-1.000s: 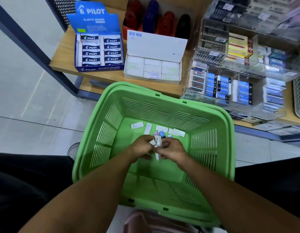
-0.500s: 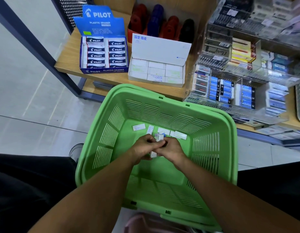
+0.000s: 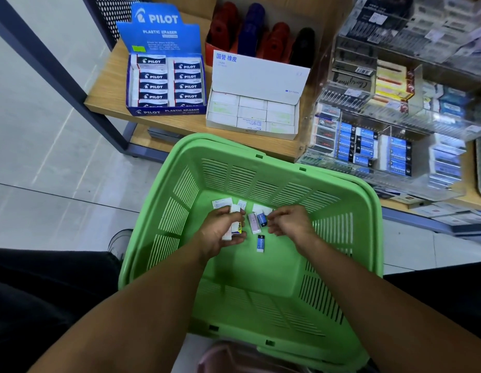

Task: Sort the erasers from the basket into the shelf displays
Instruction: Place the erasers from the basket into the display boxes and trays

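Both hands are inside the green basket (image 3: 349, 200). My left hand (image 3: 223, 232) is closed around a few small erasers (image 3: 235, 227), white ones and one with a blue and yellow sleeve. My right hand (image 3: 289, 222) hangs just right of it, fingers loosely curled, holding nothing I can see. Between the hands a pink-white eraser (image 3: 253, 223) and a blue-sleeved eraser (image 3: 262, 218) are loose. Another blue eraser (image 3: 260, 243) lies on the basket floor. Several white erasers (image 3: 221, 203) lie behind the hands.
On the wooden shelf (image 3: 110, 87) stand a blue Pilot eraser display box (image 3: 165, 84), a white eraser box (image 3: 254, 114) and a clear acrylic display (image 3: 382, 149) with blue erasers. Red, blue and black staplers (image 3: 260, 36) stand behind. Grey floor lies left.
The hands were pressed together over a bundle of erasers; they have now moved apart, and a few erasers have dropped between them. The left hand keeps some.
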A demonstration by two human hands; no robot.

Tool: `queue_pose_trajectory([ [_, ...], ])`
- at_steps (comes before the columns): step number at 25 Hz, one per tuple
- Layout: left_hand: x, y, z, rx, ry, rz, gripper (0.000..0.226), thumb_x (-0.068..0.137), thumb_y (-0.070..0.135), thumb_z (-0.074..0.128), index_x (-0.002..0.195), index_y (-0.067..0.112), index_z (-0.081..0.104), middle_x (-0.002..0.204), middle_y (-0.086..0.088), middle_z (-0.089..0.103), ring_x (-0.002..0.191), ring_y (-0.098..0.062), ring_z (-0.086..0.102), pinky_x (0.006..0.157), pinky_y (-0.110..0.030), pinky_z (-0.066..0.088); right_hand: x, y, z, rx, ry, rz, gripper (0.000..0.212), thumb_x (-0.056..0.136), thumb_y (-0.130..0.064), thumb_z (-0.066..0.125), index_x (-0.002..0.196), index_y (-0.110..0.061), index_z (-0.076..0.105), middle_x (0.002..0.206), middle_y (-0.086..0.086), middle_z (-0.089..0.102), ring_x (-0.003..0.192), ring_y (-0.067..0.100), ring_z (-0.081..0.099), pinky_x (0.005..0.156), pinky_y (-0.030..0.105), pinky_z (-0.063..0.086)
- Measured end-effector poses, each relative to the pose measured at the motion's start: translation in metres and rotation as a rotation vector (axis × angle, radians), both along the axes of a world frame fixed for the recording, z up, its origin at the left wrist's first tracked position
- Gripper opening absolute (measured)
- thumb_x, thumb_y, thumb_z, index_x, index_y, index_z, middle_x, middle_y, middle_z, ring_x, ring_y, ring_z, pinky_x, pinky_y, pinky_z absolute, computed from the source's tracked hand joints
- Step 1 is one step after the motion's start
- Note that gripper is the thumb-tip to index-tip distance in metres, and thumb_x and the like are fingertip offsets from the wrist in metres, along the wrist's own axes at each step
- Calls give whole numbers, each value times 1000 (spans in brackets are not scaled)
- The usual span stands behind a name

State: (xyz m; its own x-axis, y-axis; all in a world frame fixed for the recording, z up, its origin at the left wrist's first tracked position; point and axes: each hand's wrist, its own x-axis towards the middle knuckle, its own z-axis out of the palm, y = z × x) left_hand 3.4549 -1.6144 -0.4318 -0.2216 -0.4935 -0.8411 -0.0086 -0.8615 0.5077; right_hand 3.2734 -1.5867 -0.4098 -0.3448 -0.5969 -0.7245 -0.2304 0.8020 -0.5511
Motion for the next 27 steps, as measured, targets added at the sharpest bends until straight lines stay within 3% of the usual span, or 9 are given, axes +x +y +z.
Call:
queue_pose_trajectory([
  [2, 0, 1, 0, -44, -19, -67, 21, 83, -4, 64, 97, 11, 69, 92, -11, 68, 75, -29, 70, 76, -43, 62, -6, 3, -13, 59, 415, 231, 18, 88, -10, 63, 102, -10, 74, 97, 12, 74, 86, 30, 71, 78, 35, 59],
  [3, -1, 3, -1, -53, -28, -79, 25, 81, -8, 62, 95, 11, 69, 93, -12, 67, 75, -29, 69, 74, -43, 62, -3, 9, -15, 89, 521, 364, 21, 88, -18, 65, 107, -13, 70, 106, 11, 72, 94, 30, 69, 80, 34, 57],
  [7, -4, 8, -5, -44, -83, -75, 27, 77, -8, 69, 91, 14, 69, 92, -9, 65, 70, -23, 63, 59, -30, 57, 23, 30, -19, 119, 689, 661, 60, 87, -51, 66, 129, -13, 47, 127, 9, 55, 108, 30, 63, 70, 32, 46],
  [10, -5, 10, -6, -45, -127, -75, 19, 77, 12, 84, 88, 17, 69, 79, -2, 64, 69, -18, 60, 54, -25, 55, 39, 43, -31, 114, 766, 785, 59, 89, -54, 62, 131, -14, 48, 128, 8, 48, 107, 26, 60, 73, 35, 51],
  [14, -5, 11, -9, -49, -166, -96, 25, 78, -3, 73, 98, 11, 71, 88, -5, 65, 69, -19, 59, 51, -26, 54, 39, 41, -31, -3, 681, 569, 31, 92, -28, 59, 120, -13, 58, 118, 7, 56, 95, 28, 65, 72, 35, 53],
  [18, -6, 9, -10, -37, -178, -62, 25, 78, -7, 70, 99, 7, 70, 82, -11, 62, 62, -22, 60, 51, -30, 56, 24, 30, -28, 53, 742, 480, 30, 94, -26, 57, 117, -8, 55, 119, 11, 60, 102, 30, 64, 74, 33, 51],
  [22, -4, 12, -12, -30, -201, -54, 18, 79, -3, 76, 92, 8, 69, 79, -11, 61, 66, -23, 58, 49, -28, 56, 26, 21, -31, 128, 662, 461, 32, 91, -25, 62, 116, -9, 50, 114, 13, 67, 101, 33, 67, 72, 32, 49],
  [25, -1, 10, -18, -41, -249, 21, 18, 79, -9, 72, 86, 7, 67, 82, -12, 60, 67, -25, 57, 49, -31, 56, 32, 22, -26, 20, 700, 426, 36, 86, -38, 65, 109, -14, 50, 103, 9, 69, 92, 32, 68, 66, 33, 49],
  [27, 0, 8, -20, -48, -256, 53, 19, 78, -9, 70, 87, 7, 67, 83, -13, 60, 68, -25, 57, 50, -31, 55, 36, 25, -24, -107, 761, 492, 34, 87, -36, 63, 111, -15, 51, 101, 7, 68, 93, 31, 66, 65, 34, 46],
])
